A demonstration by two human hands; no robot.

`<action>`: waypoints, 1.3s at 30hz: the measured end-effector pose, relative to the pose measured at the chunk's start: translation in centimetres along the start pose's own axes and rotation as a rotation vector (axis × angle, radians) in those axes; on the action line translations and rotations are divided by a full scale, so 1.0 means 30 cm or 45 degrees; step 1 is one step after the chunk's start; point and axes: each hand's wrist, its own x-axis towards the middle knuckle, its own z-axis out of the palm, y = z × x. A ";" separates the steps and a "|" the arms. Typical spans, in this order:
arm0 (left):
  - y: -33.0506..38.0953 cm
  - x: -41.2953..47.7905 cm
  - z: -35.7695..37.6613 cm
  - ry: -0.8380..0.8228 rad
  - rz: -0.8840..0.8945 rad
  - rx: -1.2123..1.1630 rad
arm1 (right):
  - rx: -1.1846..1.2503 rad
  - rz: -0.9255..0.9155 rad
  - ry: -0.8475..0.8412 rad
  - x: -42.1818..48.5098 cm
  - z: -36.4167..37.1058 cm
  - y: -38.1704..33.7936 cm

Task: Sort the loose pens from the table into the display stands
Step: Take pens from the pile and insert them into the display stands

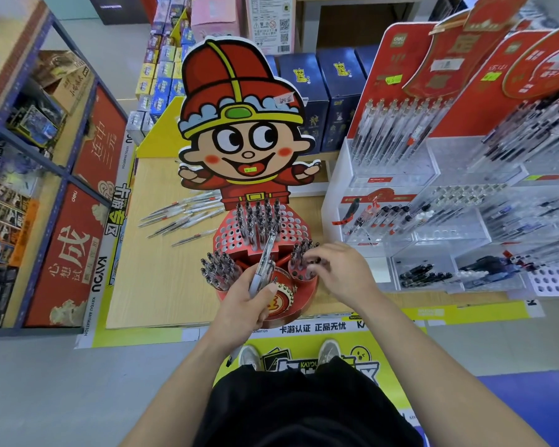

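Person is standing at the near edge of the wooden table (162,285), both hands working over the red cartoon pen stand (292,225).

Left hand (242,304) is gripping the held pens (262,262). Fingers and thumb are curling tight round the barrels, near the lower end. The pens are pointing far and slightly right, over the middle of the stand. Count in the grip: cannot tell, at least one clear barrel is showing.

Right hand (342,272) is reaching into the right cup (299,273) of the stand, fingers bending down with tips among the pen tops there. Whether they are pinching a pen: cannot tell.

Left cup (220,269) is sitting packed with upright pens. The far tiered part of the stand is carrying pens in its middle holes, with the side holes showing open.

Loose pens (184,214) are lying fanned on the table, far left of the stand and well apart from both hands.

Cartoon figure board (242,124) is standing upright just behind the stand. Clear acrylic stands (433,221) are sitting to the right, holding rows of pens under red header cards. Dark blue boxes (320,85) are stacked at the far side. Shelving (46,156) with red cartons is running along the left.
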 end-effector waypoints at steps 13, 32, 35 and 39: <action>0.023 -0.012 0.032 -0.086 -0.021 -0.027 | 0.526 0.075 0.110 0.033 -0.092 -0.171; -0.051 -0.021 0.029 -0.107 -0.047 0.062 | 0.990 0.216 0.252 0.126 -0.234 -0.211; -0.078 -0.032 -0.004 -0.045 -0.078 0.020 | 0.936 0.129 0.356 0.120 -0.289 -0.184; -0.099 -0.039 -0.031 0.015 -0.075 -0.035 | 0.725 0.079 0.278 0.074 -0.239 -0.158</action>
